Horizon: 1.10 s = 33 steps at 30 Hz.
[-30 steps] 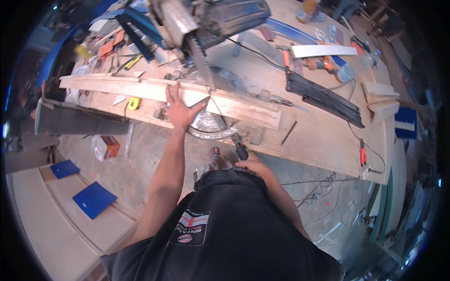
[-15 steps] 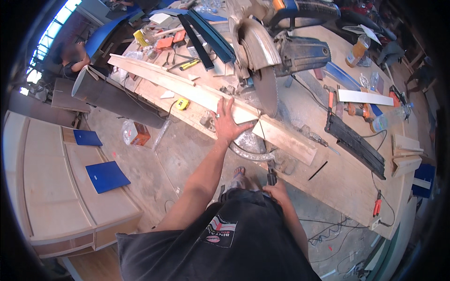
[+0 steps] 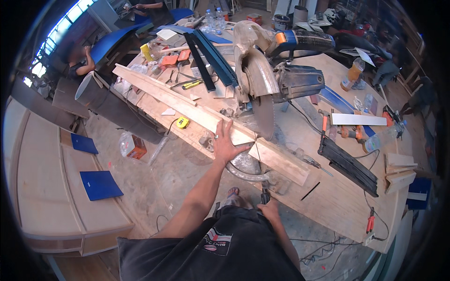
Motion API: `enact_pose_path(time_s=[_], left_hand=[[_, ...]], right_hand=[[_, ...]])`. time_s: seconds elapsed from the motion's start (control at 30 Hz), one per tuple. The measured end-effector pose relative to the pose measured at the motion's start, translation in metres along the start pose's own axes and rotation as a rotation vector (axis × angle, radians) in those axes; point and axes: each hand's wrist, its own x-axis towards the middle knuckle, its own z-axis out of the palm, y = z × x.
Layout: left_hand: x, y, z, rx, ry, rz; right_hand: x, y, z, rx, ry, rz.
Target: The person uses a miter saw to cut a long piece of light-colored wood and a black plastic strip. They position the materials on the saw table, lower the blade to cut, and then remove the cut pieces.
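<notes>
Plywood counter (image 3: pixel 337 206) runs diagonally across the view, cluttered. Mitre saw (image 3: pixel 276 79) stands at its middle, head raised, round blade (image 3: pixel 262 110) hanging just above a long pale wooden board (image 3: pixel 187 105). The board lies flat on the counter along the saw's fence, from upper left to lower right, passing under the blade; a pencil line crosses it just beside the blade. Left hand (image 3: pixel 227 143) lies palm-down on the board just left of the blade, fingers (image 3: pixel 220 127) spread flat and pressing, not wrapped round anything. Right hand (image 3: pixel 269 209) is low at the counter's near edge, fingers curled round a small dark tool (image 3: pixel 265 196); what kind cannot be made out. Around: long dark blue strips (image 3: pixel 213 54) behind the saw, a black ribbed bar (image 3: pixel 349 164) to the right, a white strip (image 3: pixel 358 119) above it, an orange-handled screwdriver (image 3: pixel 324 122), a yellow tape measure (image 3: pixel 183 122) near the board's front edge. Blue panels (image 3: pixel 101 184) lie on a wooden unit at left. Another person (image 3: pixel 79 63) sits far upper left.
</notes>
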Motion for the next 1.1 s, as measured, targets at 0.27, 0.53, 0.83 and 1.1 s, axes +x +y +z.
enact_pose_path(time_s=[0.27, 0.53, 0.83, 1.1], left_hand=[[0.000, 0.000, 0.002, 0.015, 0.024, 0.081], [-0.001, 0.007, -0.002, 0.046, 0.024, 0.030], [-0.002, 0.006, -0.002, -0.115, 0.054, 0.053], [0.000, -0.008, 0.012, -0.005, 0.057, 0.054]], right_hand=[[-0.012, -0.016, -0.015, 0.255, -0.085, -0.064], [-0.001, -0.011, -0.004, 0.042, -0.103, 0.041], [0.004, 0.005, 0.006, 0.216, 0.068, -0.222], [0.003, -0.004, 0.001, 0.169, -0.046, -0.125]])
